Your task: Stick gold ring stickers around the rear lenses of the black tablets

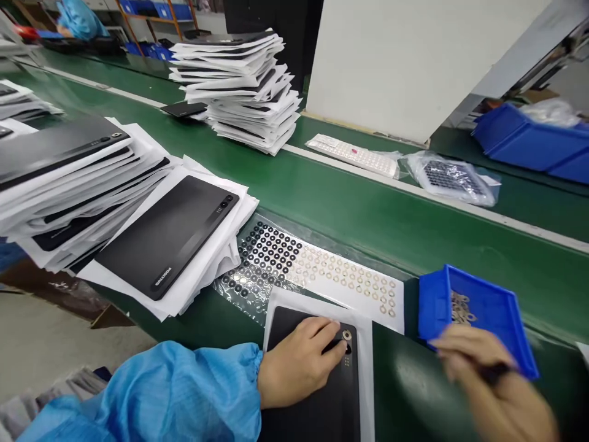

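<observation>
My left hand (299, 362) rests on a black tablet back panel (338, 399) that lies on a white sheet at the table's front. Its fingers are bent and apart, with two fingertips beside the camera holes. A gold-coloured ring (346, 335) sits around the upper hole. My right hand (478, 356), smeared by motion, is at the near left edge of a blue bin (497, 313). Its fingers are pinched together around something dark and thin that I cannot make out. Inside the bin lie several small metal rings (461, 307).
Behind the panel lie sheets of black ring stickers (271, 248) and pale ring stickers (350, 276). Paper-layered panel stacks stand at the left (170, 227) and back (239, 92). Bagged parts (451, 178) lie beyond. A co-worker's blue sleeve (80, 18) shows far left.
</observation>
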A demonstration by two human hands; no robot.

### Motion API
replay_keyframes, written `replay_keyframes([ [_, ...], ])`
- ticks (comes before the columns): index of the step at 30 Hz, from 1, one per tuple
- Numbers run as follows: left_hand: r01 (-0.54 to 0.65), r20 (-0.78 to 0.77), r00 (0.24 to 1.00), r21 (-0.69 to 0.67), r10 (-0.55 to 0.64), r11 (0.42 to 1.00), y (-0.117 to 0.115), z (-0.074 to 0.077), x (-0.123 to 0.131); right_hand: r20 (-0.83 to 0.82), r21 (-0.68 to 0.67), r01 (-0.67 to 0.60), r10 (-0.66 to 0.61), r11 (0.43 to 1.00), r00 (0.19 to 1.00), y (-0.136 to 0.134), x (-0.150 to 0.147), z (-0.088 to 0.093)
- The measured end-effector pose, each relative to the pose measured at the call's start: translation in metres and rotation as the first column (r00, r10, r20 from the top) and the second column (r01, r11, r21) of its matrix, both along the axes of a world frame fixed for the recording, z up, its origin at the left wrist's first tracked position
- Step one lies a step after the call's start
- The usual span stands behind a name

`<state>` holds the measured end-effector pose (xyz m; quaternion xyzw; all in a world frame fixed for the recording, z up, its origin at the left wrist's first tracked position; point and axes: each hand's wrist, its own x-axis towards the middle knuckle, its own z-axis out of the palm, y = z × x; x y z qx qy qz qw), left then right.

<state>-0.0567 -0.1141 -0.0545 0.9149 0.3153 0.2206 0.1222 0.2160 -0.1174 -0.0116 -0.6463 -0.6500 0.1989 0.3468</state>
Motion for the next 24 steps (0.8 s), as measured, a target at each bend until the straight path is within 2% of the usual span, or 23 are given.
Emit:
replay_keyframes([
  [2,0.004,0.008,1.000,0.013,-0.004,1.000,0.000,0.000,-0.001,-0.028,-0.072,-0.172,0.170,0.983,0.985,0.005,-0.042,-0.001],
  [3,0.006,0.010,1.000,0.014,-0.006,1.000,0.000,-0.001,-0.001,-0.055,-0.110,-0.208,0.203,0.972,0.978,0.008,-0.060,-0.005],
  [5,0.010,0.010,1.000,0.010,-0.011,1.000,0.001,0.000,-0.002,-0.075,-0.187,-0.240,0.230,0.953,0.970,0.015,-0.084,-0.014],
  [7,0.018,0.009,1.000,0.010,-0.018,1.000,0.002,0.000,-0.003,-0.070,-0.228,-0.242,0.232,0.943,0.970,0.020,-0.093,-0.023],
  [10,0.021,0.006,1.000,0.025,-0.021,0.999,0.003,0.000,-0.004,-0.060,-0.247,-0.262,0.255,0.933,0.965,0.023,-0.094,-0.025],
  [13,0.011,0.014,1.000,0.035,-0.011,0.999,0.002,-0.001,-0.005,-0.079,-0.245,-0.284,0.273,0.927,0.959,0.017,-0.084,-0.013],
  [15,0.013,0.016,1.000,0.050,-0.014,0.999,0.002,-0.001,-0.006,-0.072,-0.183,-0.210,0.200,0.961,0.977,0.011,-0.070,-0.002],
  [17,0.019,0.017,1.000,0.071,-0.021,0.997,0.002,-0.002,-0.006,-0.006,-0.086,-0.055,0.054,0.995,0.999,0.007,-0.053,0.008],
  [19,0.024,0.018,0.999,0.084,-0.026,0.996,0.002,-0.003,-0.006,0.075,-0.037,0.015,-0.013,0.999,0.997,0.007,-0.043,0.012],
  [21,0.014,0.019,1.000,0.081,-0.016,0.997,0.001,-0.003,-0.006,0.093,-0.096,-0.050,0.059,0.994,0.994,0.011,-0.044,0.009],
  [24,-0.009,0.014,1.000,0.062,0.008,0.998,0.001,-0.002,-0.005,0.007,-0.218,-0.203,0.210,0.955,0.978,0.018,-0.064,-0.006],
])
